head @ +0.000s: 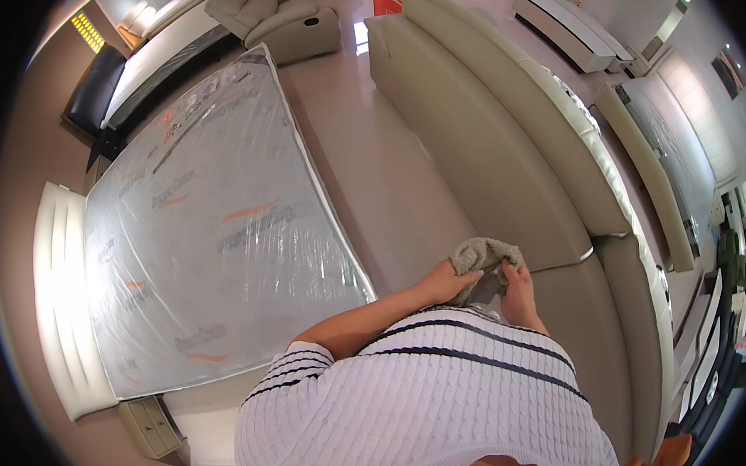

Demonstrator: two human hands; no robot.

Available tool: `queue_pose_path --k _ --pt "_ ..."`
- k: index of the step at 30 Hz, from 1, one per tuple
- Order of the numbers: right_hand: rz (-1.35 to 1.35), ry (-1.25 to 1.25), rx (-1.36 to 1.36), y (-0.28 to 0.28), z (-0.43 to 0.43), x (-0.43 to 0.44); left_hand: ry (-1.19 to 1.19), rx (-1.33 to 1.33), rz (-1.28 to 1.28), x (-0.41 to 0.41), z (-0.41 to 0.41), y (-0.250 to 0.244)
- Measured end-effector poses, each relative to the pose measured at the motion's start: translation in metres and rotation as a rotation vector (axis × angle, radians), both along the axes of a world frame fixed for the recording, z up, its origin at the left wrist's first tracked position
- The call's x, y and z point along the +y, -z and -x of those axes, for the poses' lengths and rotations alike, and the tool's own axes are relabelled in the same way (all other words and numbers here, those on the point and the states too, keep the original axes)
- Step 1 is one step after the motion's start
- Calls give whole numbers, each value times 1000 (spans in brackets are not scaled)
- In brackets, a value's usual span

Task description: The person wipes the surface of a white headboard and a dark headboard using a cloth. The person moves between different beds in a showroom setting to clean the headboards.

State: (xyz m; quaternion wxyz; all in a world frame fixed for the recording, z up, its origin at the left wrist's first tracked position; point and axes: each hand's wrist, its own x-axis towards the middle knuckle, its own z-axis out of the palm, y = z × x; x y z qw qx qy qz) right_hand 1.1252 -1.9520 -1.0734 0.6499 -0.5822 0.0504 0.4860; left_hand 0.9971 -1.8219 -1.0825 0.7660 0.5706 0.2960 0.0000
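A crumpled grey-brown cloth [485,256] is held in front of my waist, between both hands. My left hand [447,282] grips its left side, the thumb lying over the fabric. On its right side, my right hand [518,288] pinches the cloth between thumb and fingers. The cloth hangs in folds and hides some of my fingertips. Just beyond and to the right of the hands stands the back of a beige sofa [477,125].
A plastic-wrapped mattress [223,226] on a bed lies to the left, with a small nightstand [152,426] beside it. A recliner armchair [295,23] stands ahead. Tiled floor [376,170] runs between bed and sofa. Another bed [670,140] is at the right.
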Motion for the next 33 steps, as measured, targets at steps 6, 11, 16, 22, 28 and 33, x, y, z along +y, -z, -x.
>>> queue_pose_path --k 6,11,16,22,28,33 --pt "17 -23 86 22 -90 39 -54 106 143 24 -55 27" --pt "-60 -284 206 33 -105 88 -453 59 534 35 -53 52" --pt "-94 -547 233 56 -111 177 -664 -13 628 97 -49 52" --pt "-200 -768 294 64 -119 321 -882 -15 846 210 -70 100" --pt "115 -544 602 106 -129 510 -706 -642 1058 385 -124 125" --pt "37 -531 357 130 -141 592 -868 -459 808 471 -156 156"
